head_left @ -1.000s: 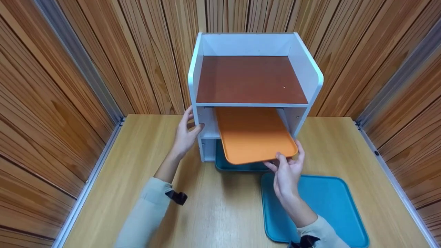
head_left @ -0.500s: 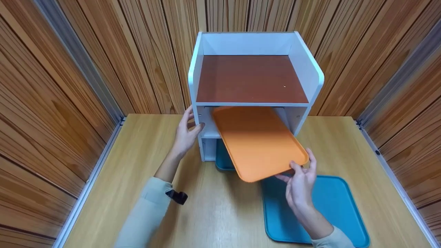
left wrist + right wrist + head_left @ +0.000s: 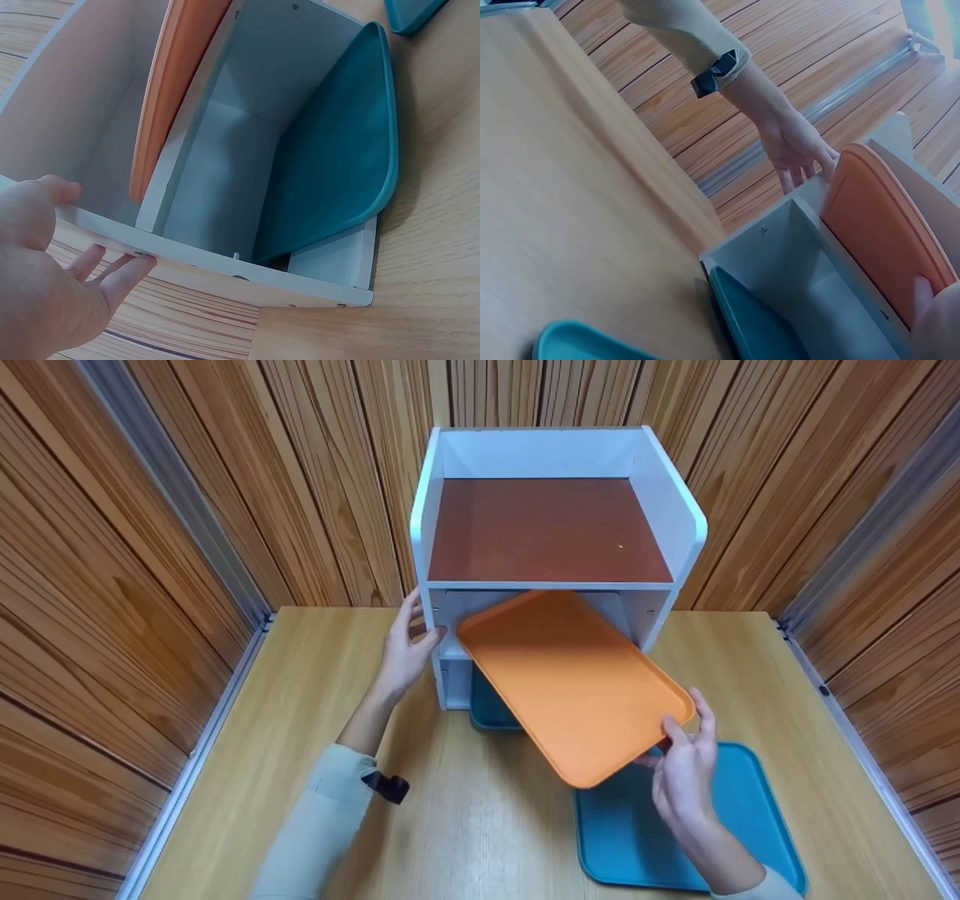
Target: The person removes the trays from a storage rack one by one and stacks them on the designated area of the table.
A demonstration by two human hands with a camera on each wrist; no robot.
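A small white shelf unit [image 3: 686, 529] with a brown top board stands against the back wall. My left hand [image 3: 406, 652] holds its left side panel, with the thumb over the front edge and the fingers outside. In my right hand [image 3: 686, 772] is the near right corner of an orange tray [image 3: 577, 682], pinched between thumb and fingers. The tray sticks out of the middle compartment at an angle, its far end still inside. Below, a teal tray [image 3: 330, 157] lies in the bottom compartment and juts forward, partly hidden by the orange one in the head view.
Another teal tray [image 3: 757, 817] lies on the wooden table [image 3: 465, 825] at the front right, under my right hand and forearm. Wood-patterned walls [image 3: 337, 487] enclose the table at the back and both sides.
My right hand has moved toward me and to the right, drawing the orange tray further out and turning it. My left hand has stayed on the side panel.
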